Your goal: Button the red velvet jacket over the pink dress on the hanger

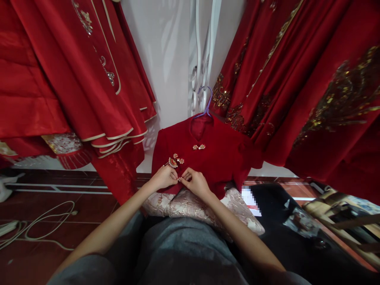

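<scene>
Two hands, left hand [162, 178] and right hand [194, 183], meet fingertip to fingertip, pinching the red jacket [219, 158] front.

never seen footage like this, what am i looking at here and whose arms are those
This is a single picture from a camera worn on a person's head, looking forward and down, so the two bare arms reaching in from the bottom are that person's own. No machine is involved.

In front of them a small red jacket hangs on a purple hanger, its lower part resting over pale patterned fabric on their lap. The left hand and right hand meet at the jacket's front edge, fingertips pinching something too small to make out. Just above the left hand is a gold and pearl ornament; a pearl clasp sits higher. Larger red embroidered garments hang on both sides, and a white cable lies on the floor.
</scene>
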Available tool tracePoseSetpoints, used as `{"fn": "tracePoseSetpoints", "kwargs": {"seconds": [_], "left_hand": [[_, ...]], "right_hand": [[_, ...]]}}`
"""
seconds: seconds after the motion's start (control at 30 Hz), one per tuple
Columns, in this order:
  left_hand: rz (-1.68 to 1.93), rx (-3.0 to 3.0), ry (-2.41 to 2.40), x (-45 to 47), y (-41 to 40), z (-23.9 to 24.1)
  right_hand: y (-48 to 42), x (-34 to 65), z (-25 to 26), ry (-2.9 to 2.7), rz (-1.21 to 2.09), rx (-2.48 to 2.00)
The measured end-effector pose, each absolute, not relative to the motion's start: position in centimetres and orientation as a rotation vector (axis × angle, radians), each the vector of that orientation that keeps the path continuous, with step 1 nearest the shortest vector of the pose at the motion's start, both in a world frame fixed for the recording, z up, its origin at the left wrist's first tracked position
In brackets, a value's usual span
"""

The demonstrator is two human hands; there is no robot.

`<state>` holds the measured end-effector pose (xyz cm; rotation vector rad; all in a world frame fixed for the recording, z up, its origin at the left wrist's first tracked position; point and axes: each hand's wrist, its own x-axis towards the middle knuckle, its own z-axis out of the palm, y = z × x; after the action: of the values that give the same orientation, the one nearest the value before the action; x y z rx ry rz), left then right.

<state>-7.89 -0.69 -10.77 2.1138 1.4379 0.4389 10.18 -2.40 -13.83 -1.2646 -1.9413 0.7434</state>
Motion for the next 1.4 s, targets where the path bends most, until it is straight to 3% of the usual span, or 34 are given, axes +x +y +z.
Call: {"fn": "tracePoseSetpoints", "kwargs": {"seconds": [0.17, 0.7, 1.2, 1.4], "left_hand": [[0.423, 2.19, 1.468, -8.1, -0.8, -10.6], [0.364, 2.265, 1.551, -8.2, -1.8, -6.9], [-0.016, 2.715, 1.611, -5.5, -3.3, -9.7], [-0.06, 2.773, 1.676, -5.1, -3.6, -9.5]], "right_hand": [[-2.9, 9.9, -13.9, -1.991, 0.597, -1.301], [-2.5, 14.4, -8.4, -1.928, 0.657, -1.385], [-3.0, 10.9, -12.4, -2.157, 0.83, -1.464], [-3.2, 10.1, -13.4, -2.087, 0.672, -1.572]]}}
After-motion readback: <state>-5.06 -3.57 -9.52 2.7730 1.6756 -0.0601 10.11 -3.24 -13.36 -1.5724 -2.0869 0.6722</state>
